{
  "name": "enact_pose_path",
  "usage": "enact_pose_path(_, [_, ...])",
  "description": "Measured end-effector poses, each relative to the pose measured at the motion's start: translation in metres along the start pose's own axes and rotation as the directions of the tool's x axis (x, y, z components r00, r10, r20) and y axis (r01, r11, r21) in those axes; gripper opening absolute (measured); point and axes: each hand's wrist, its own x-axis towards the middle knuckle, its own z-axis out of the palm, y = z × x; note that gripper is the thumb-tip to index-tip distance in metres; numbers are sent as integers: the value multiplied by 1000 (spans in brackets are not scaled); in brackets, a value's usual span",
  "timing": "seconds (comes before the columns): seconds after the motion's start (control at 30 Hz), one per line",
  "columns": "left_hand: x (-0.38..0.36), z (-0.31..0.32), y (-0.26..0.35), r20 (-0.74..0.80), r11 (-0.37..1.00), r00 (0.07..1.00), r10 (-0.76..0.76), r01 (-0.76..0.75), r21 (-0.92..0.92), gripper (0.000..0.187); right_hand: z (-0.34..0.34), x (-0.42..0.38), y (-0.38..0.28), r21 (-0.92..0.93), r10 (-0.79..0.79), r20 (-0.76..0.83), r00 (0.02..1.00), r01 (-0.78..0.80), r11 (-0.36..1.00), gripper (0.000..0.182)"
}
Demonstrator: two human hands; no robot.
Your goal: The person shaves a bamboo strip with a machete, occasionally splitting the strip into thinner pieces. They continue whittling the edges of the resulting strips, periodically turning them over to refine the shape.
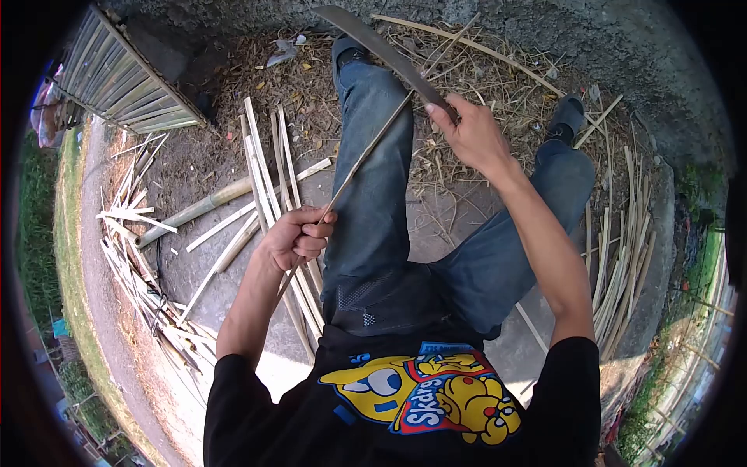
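Note:
My left hand (299,237) is closed around a thin bamboo strip (362,159), which slants up and right across my thigh. Its upper end reaches the blade of a long, curved machete (381,50). The machete's handle end is in my right hand (472,134), whose fingers are wrapped round it, and the blade points up and left above my knee. Below my left hand the strip's lower end runs down beside my forearm.
Split bamboo strips (268,167) lie left of my leg beside a bamboo pole (198,206). More strips are piled at far left (148,303) and right (622,265). Shavings (443,163) cover the ground between my feet. A slatted bamboo panel (117,74) stands upper left, a wall (622,47) upper right.

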Motion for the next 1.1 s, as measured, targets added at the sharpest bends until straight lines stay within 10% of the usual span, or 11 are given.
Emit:
enact_pose_path(0.27, [10,8,1,55,995,997,-61,65,-74,20,22,-48,-48,-56,-212,207,955,228,972,51])
enact_pose_path(0.43, [-51,-35,-20,12,998,999,-43,43,45,21,-31,20,40,-51,41,-106,994,-47,998,51])
enact_pose_path(0.57, [-115,-87,-29,-52,967,995,87,-72,243,30,-89,68,148,231,518,-259,815,-469,853,52])
enact_pose_path(0.63, [-130,-76,-26,-184,953,975,128,-69,295,30,-95,58,148,559,636,-279,720,-417,717,51])
enact_pose_path(0.87, [-69,-17,-5,-232,573,686,690,-321,754,28,-79,31,113,846,584,-141,800,-208,490,37])
enact_pose_path(1.1, [-16,23,23,-52,381,587,808,-454,806,29,-63,23,114,752,543,-104,834,-291,591,33])
